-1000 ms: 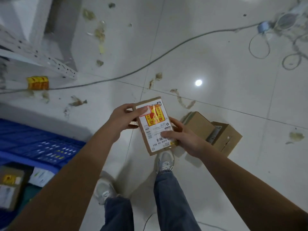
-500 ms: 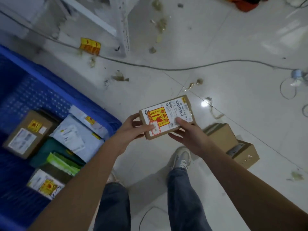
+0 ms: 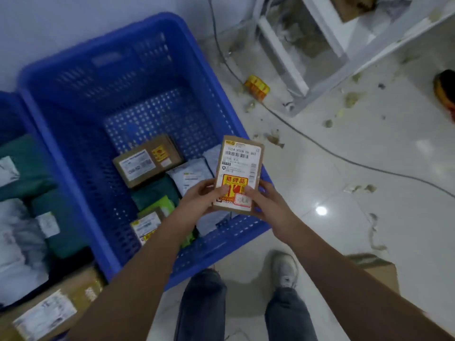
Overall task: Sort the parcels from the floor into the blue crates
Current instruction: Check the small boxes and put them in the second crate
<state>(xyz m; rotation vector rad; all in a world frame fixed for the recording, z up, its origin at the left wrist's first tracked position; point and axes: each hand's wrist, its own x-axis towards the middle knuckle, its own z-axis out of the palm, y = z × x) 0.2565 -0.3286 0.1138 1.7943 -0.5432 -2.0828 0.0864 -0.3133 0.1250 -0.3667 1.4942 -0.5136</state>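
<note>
I hold a small flat cardboard parcel (image 3: 240, 166) with a white shipping label and a yellow-red fragile sticker, upright over the right rim of a blue crate (image 3: 138, 70). My left hand (image 3: 200, 199) grips its lower left edge, my right hand (image 3: 267, 203) its lower right edge. Inside the crate lie a brown box (image 3: 147, 161), a white mailer (image 3: 189, 177), a green bag (image 3: 155, 191) and another labelled parcel (image 3: 145, 225). A second blue crate (image 3: 12, 112) at the left holds green and white bags and a cardboard box (image 3: 56, 306).
A cardboard box (image 3: 379, 269) sits on the white tiled floor behind my right arm. A black cable (image 3: 320, 146) runs across the floor. A white metal rack (image 3: 320, 52) stands at the upper right, with a yellow pack (image 3: 256, 86) beside it. Scraps litter the tiles.
My view has swung left, bringing the blue crates fully into sight. The parcel has been turned upright and moved from over the floor to over the crate's right rim.
</note>
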